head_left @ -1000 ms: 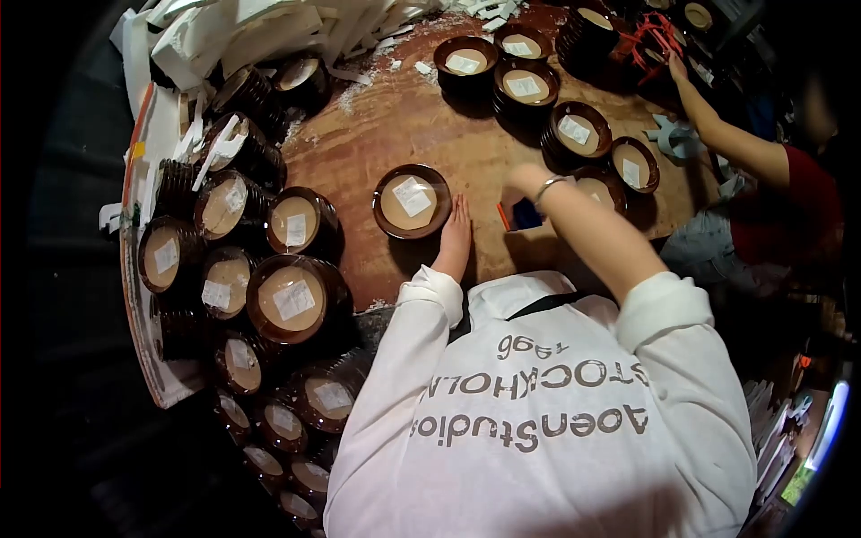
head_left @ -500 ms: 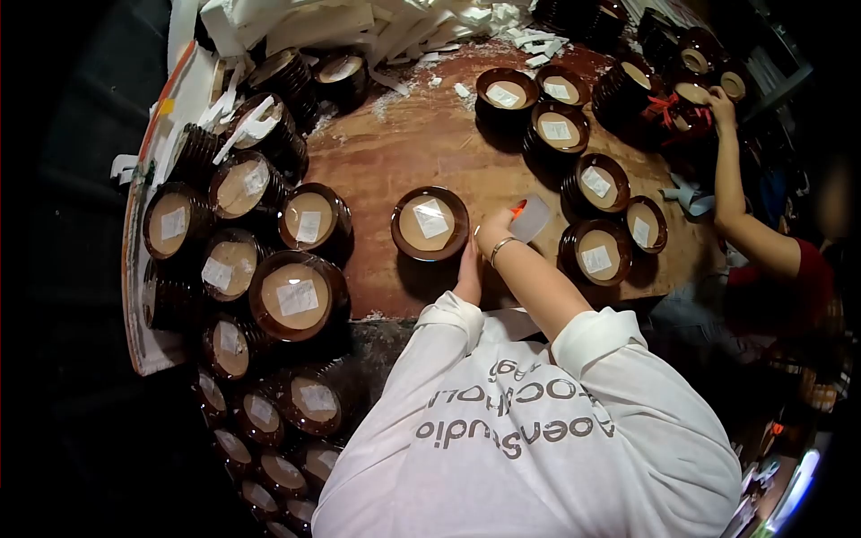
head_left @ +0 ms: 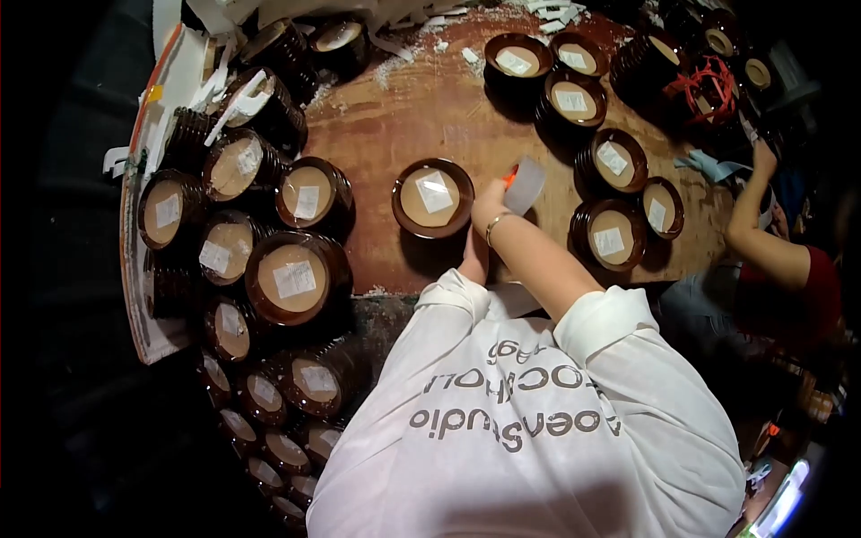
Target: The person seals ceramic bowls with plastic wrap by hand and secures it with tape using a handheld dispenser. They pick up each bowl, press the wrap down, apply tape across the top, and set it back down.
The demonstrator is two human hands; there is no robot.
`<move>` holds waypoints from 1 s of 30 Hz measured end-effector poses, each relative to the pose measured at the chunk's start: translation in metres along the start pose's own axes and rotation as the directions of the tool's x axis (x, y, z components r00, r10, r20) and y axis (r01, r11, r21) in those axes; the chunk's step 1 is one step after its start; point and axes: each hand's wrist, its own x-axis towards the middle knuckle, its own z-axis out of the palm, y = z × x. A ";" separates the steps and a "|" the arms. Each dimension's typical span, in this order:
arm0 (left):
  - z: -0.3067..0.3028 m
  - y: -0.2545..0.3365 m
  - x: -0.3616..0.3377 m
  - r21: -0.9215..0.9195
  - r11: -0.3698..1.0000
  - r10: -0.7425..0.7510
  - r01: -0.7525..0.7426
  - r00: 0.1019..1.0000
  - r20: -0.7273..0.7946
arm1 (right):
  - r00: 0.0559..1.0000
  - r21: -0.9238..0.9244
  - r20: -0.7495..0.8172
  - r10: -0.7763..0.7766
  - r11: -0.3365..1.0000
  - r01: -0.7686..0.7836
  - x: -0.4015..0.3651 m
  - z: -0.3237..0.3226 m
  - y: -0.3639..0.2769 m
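- Brown bowl (head_left: 414, 199) is on the wooden table (head_left: 377, 117), at nine o'clock from the right hand (head_left: 489, 204) and very near to it. From the left hand (head_left: 474, 257), it lies at about ten to eleven o'clock.
- The right hand is closed, gripping a tape dispenser (head_left: 527, 186) with an orange part; its grey roll sticks out toward one o'clock. A bracelet (head_left: 493, 229) is on this wrist.
- The left hand is just beside the bowl's rim at five o'clock, partly hidden by the right one. I cannot tell if its fingers are open, or if they touch the rim.
- Inside the bowl, a white label (head_left: 434, 191) lies flat and shines.
- Outward from the bowl, at three o'clock, there are the right-side bowl stacks (head_left: 586, 235), and at one to two o'clock the upper bowl stacks (head_left: 540, 112). All have labels.
- At eight to nine o'clock, the left-side bowl stacks (head_left: 309, 170) stand close together.
- At eleven o'clock, white foam pieces (head_left: 392, 13) lie at the far side.
- More far, at two o'clock, there is red string (head_left: 708, 90). At three o'clock, a co-worker's hand (head_left: 764, 157) is well apart from the person's own hands.
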 end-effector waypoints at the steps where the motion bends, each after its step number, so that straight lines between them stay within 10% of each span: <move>1: -0.001 0.000 0.001 0.006 1.000 0.005 -0.005 1.000 0.000 | 0.996 -0.089 0.089 0.020 0.996 -0.012 0.007 -0.003 0.002; 4: 0.001 -0.001 -0.002 0.023 0.999 0.026 -0.027 1.000 0.012 | 0.983 -0.207 0.183 0.005 0.978 0.033 0.004 -0.006 0.001; 6: 0.001 -0.003 -0.003 0.040 0.999 0.035 -0.036 0.999 0.012 | 0.986 0.066 -0.118 0.121 0.991 -0.114 -0.005 -0.006 0.003; 11: 0.005 -0.003 -0.008 0.065 0.996 0.060 -0.062 0.998 0.027 | 0.982 0.064 -0.168 0.088 0.995 -0.078 -0.011 0.002 0.007; 14: 0.006 -0.006 -0.008 0.089 0.994 0.064 -0.067 0.997 0.037 | 0.883 -0.231 -0.333 0.332 0.879 -0.417 -0.001 0.003 0.044; 15: 0.006 -0.005 -0.009 0.095 0.992 0.079 -0.083 0.996 0.040 | 0.959 -0.471 -0.104 0.263 0.836 -0.281 0.071 0.037 0.055; 19: 0.007 -0.016 -0.011 0.119 0.983 0.130 -0.138 0.989 0.071 | 0.898 0.329 -0.296 0.325 0.917 -0.223 0.009 -0.003 0.122; 24: 0.010 -0.026 -0.015 0.204 0.938 0.259 -0.279 0.958 0.121 | 0.924 0.824 -0.227 0.307 0.566 0.015 -0.038 0.018 0.127; 28: 0.040 -0.021 -0.013 0.497 0.827 0.256 -0.262 0.963 0.081 | 0.957 0.994 -0.105 0.272 0.011 0.106 -0.046 0.068 0.119; 30: 0.043 -0.014 -0.011 0.530 0.785 0.277 -0.321 0.947 0.164 | 0.987 0.702 -0.132 0.095 -0.694 0.161 -0.057 0.087 0.110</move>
